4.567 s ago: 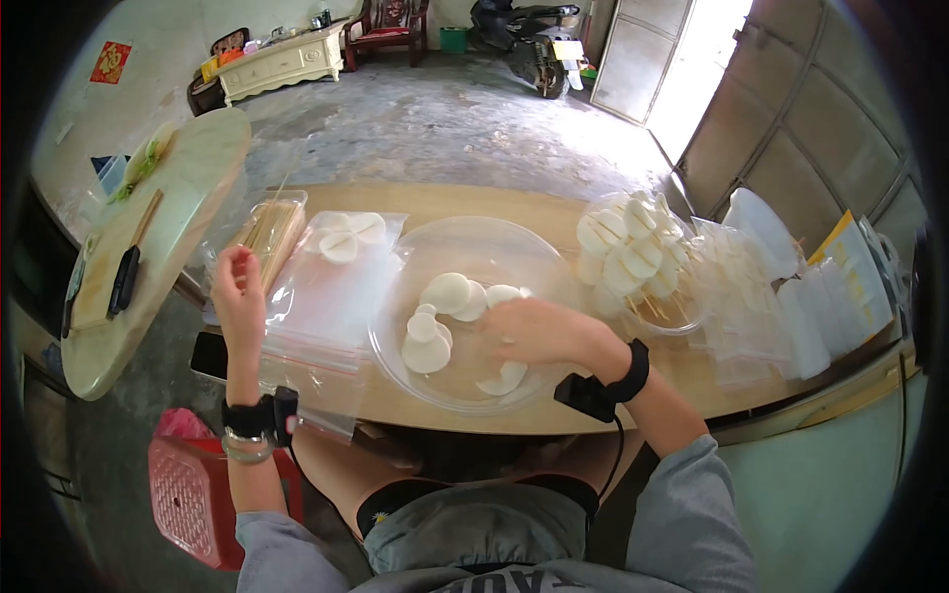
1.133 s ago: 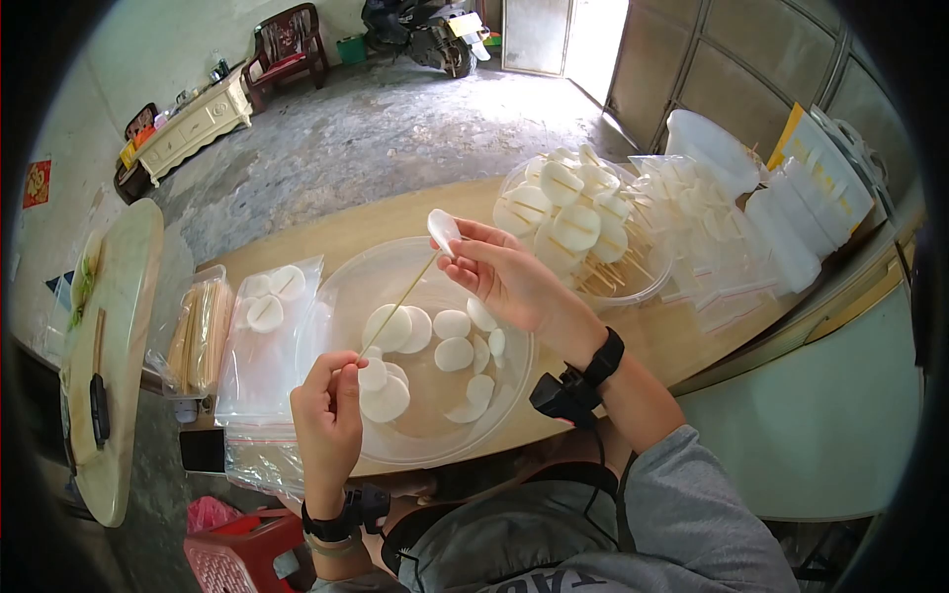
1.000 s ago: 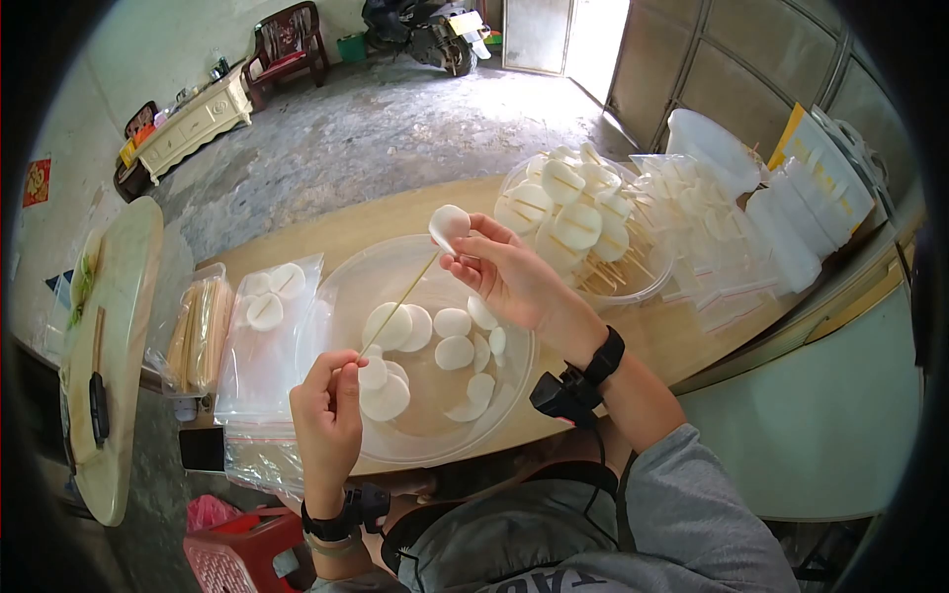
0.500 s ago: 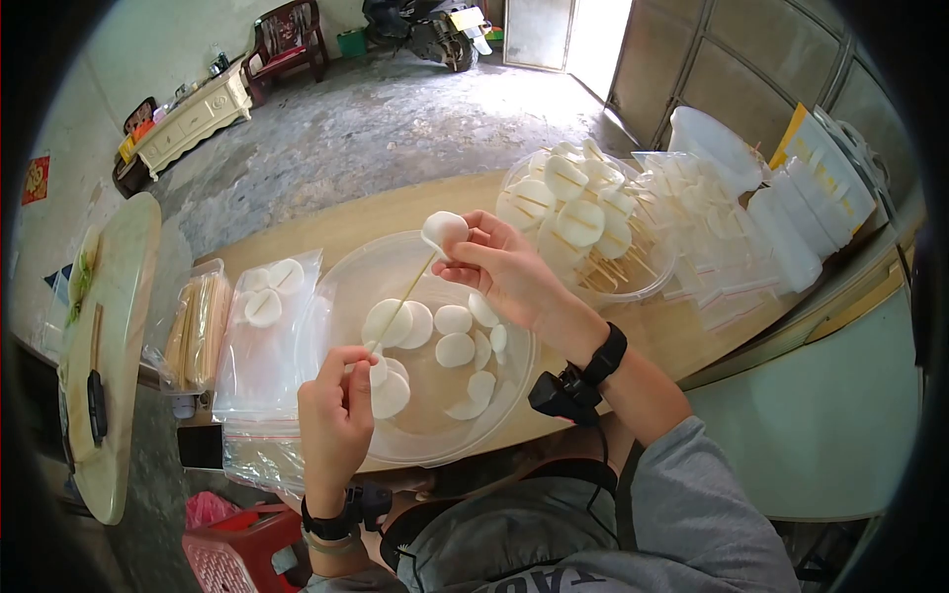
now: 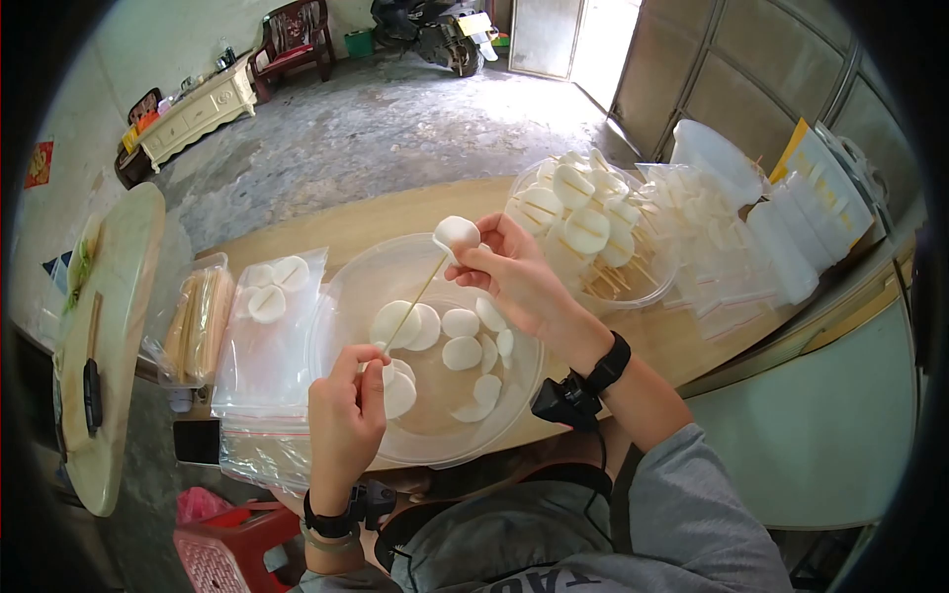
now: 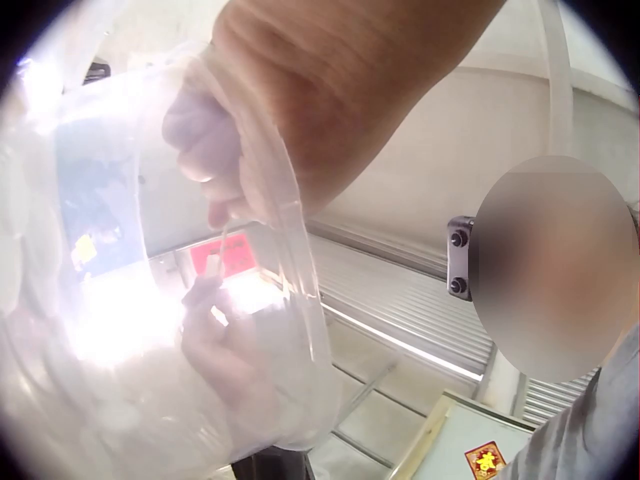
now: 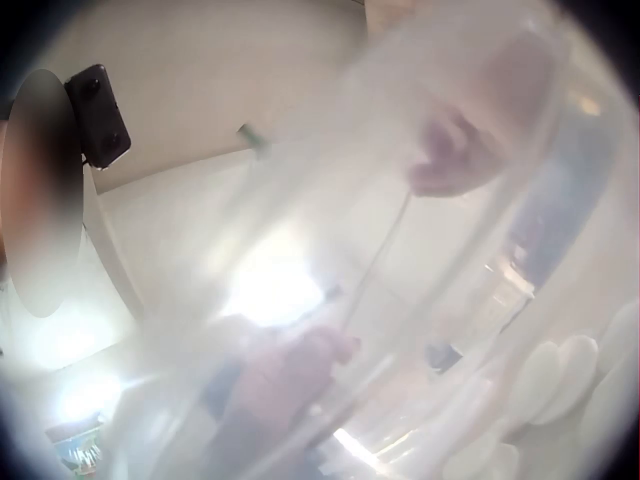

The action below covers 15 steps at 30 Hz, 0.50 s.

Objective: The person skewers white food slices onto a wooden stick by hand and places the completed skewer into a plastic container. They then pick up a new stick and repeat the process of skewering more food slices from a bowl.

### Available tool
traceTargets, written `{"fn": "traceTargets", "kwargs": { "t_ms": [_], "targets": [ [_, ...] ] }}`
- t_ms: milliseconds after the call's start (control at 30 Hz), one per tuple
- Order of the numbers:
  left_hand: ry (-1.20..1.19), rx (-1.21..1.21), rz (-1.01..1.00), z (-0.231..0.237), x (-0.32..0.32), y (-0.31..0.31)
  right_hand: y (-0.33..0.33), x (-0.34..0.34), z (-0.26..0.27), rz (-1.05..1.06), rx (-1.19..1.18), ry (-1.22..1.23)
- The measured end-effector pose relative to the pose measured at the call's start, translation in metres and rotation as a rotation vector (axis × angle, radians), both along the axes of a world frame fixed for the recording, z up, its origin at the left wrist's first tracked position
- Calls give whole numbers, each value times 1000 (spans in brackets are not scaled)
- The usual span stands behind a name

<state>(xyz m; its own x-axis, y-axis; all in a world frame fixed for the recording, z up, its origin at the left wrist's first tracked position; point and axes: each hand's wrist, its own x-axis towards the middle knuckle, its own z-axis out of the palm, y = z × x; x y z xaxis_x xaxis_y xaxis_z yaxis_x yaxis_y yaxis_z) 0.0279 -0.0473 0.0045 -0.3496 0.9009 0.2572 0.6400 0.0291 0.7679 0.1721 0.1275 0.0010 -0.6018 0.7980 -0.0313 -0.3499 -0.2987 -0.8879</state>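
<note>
Over the clear plastic basin [image 5: 529, 381], my left hand [image 5: 346, 413] pinches the lower end of a thin bamboo skewer [image 5: 417, 304]. My right hand [image 5: 516, 282] holds a white round slice [image 5: 456, 233] between thumb and fingers, and the skewer's upper end meets its lower edge. Several more white slices [image 5: 462, 353] lie spread in the basin. Through the cloudy plastic wall, the right wrist view shows the skewer [image 7: 378, 262] stretching from one hand to the other.
At right stands a tub of skewered slices [image 5: 585, 229], beside filled zip bags [image 5: 697, 232]. To the left lie flat plastic bags [image 5: 262, 366] with several slices on top, and a box of bamboo skewers [image 5: 196, 321]. A phone-like black slab [image 5: 197, 442] sits at the table's edge.
Earlier, my right hand was in the basin and my left was near the skewer box. Both now meet over the basin with skewer and slice; lately the slice has turned slightly in my right fingers.
</note>
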Motion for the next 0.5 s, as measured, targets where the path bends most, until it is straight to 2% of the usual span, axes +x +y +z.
{"fn": "traceTargets", "kwargs": {
  "t_ms": [200, 367, 500],
  "targets": [
    [23, 10, -1, -3, 3, 1, -9, -3, 3, 35, 91, -63],
    [-48, 24, -11, -1, 5, 3, -16, -10, 3, -59, 40, 71],
    [-24, 26, -25, 1, 3, 2, -17, -9, 3, -44, -27, 93]
  ]
}}
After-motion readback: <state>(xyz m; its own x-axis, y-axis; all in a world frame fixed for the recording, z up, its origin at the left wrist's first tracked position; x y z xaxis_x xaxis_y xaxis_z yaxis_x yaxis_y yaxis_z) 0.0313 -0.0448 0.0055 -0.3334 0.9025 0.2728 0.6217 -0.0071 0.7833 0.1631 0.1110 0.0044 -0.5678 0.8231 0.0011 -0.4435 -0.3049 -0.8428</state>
